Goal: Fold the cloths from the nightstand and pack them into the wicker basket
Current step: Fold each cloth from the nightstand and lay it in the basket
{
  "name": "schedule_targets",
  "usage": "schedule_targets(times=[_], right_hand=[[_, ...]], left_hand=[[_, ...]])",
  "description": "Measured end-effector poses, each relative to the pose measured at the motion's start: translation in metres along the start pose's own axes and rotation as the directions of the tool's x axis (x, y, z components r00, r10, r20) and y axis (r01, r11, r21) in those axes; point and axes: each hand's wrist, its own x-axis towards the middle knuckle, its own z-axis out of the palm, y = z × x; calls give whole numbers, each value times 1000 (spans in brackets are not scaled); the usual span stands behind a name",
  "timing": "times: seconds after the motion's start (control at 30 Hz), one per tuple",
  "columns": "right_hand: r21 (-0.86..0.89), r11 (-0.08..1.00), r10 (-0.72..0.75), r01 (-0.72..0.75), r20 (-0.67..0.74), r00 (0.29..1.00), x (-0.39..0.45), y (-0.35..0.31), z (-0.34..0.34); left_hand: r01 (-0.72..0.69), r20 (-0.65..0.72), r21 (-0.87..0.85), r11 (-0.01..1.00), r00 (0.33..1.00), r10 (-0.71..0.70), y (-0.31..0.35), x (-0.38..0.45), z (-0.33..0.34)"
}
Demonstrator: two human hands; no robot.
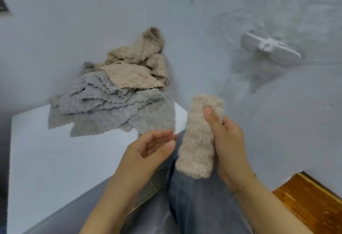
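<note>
Folded beige cloth (199,137), centre right of frame: gripped by right hand (226,137), thumb on top to keep the folds from springing apart. Left hand (148,150), just beside, relaxed, holding nothing. Unfolded grey and beige cloths (114,93) heaped on white nightstand (46,159), centre left. Brown basket corner (311,202), lower right, probably awaiting the bundle.

Lighting: soft, cool, even; no single source identifiable. Overall level moderate, slightly dim, with a blue-grey cast.
Shadows: faint and diffuse, beneath the pile of cloths (114,93) and under the white wall fixture (268,48).
Glare: none strong; the white tabletop (55,159) is the brightest area, nearly washed out.
Blur: slight motion softness at the left hand (148,148) fingertips.
Distortion: wide-angle bowing; edges curve, corners darken.
Focus: generally soft, compression-smeared texture.
</note>
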Motion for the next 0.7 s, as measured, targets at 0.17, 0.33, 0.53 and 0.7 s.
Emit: schedule_targets(times=[0.17, 0.33, 0.53, 0.7], right_hand=[[-69, 997, -36, 30, -84, 996, -42, -19, -66], [-101, 994, -72, 51, -209, 975, -88, -26, -129], [-54, 998, -63, 45, -427, 902, -124, -15, -215], [-18, 1000, -25, 19, -547, 837, -124, 9, -288]], left_hand=[[-27, 84, 24, 999, 996, 25, 4, -20, 34], [-80, 286, 111, 991, 957, 45, -2, -38, 86], [-162, 507, 329, 930, 861, -30, -34, -46, 151], [-263, 634, 496, 828, 761, -139, -72, -44, 212]])
